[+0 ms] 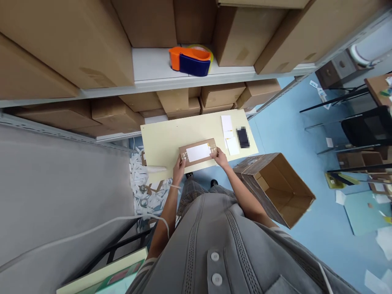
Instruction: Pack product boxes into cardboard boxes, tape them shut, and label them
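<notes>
The left hand [179, 164] and right hand [219, 157] each close their grip on one end of the labelled parcel [198, 152] lying on the bench [162, 139]; an open carton [277, 185] stands nearby.

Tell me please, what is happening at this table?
A person stands at a pale yellow table, holding a flat brown white-labelled parcel. The left hand grips its left end and the right hand its right end. White slips lie beside it, an open cardboard box stands on the floor, and a tape dispenser sits on the shelf above.
</notes>
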Available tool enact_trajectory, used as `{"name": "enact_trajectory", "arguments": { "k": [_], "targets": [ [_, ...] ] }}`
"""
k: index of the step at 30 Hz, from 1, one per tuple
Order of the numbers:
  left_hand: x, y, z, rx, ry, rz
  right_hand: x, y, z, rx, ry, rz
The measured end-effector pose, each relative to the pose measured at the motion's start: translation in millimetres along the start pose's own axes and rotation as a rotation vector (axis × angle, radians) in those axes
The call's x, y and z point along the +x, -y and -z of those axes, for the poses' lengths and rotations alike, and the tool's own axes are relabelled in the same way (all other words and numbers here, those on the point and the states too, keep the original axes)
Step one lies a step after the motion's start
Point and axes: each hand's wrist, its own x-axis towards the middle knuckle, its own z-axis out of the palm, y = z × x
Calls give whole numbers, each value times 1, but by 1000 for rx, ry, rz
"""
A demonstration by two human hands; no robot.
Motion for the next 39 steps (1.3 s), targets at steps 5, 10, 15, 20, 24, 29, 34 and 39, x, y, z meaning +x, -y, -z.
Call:
{"name": "enact_trajectory", "arguments": {
  "k": [5, 10, 15, 20, 24, 29, 34, 39],
  "targets": [
    [-21, -6, -19, 65, 13, 26, -32, -34, 7, 2, -21, -9],
    [-56, -24, -68, 112, 115, -17, -65, -98, 43, 11, -31, -88],
    [-92, -46, -147, 159, 272, -73, -104, -181, 94, 73, -91, -175],
    [-127, -77, -243, 280, 488, -134, -158, -276, 140, 157, -268, -302],
    [-152, -104, -325, 312, 737, -241, -211, -347, 170, 231, -428, -465],
    [-174, -129, -422, 306, 1017, -411, -262, -418, 184, 411, -745, -524],
    [-181, -129, -474, 288, 1035, -410, -264, -454, 170, 671, -915, -643],
    [-154, -98, -430, 262, 844, -316, -248, -444, 147, 780, -879, -666]
  ]
}}
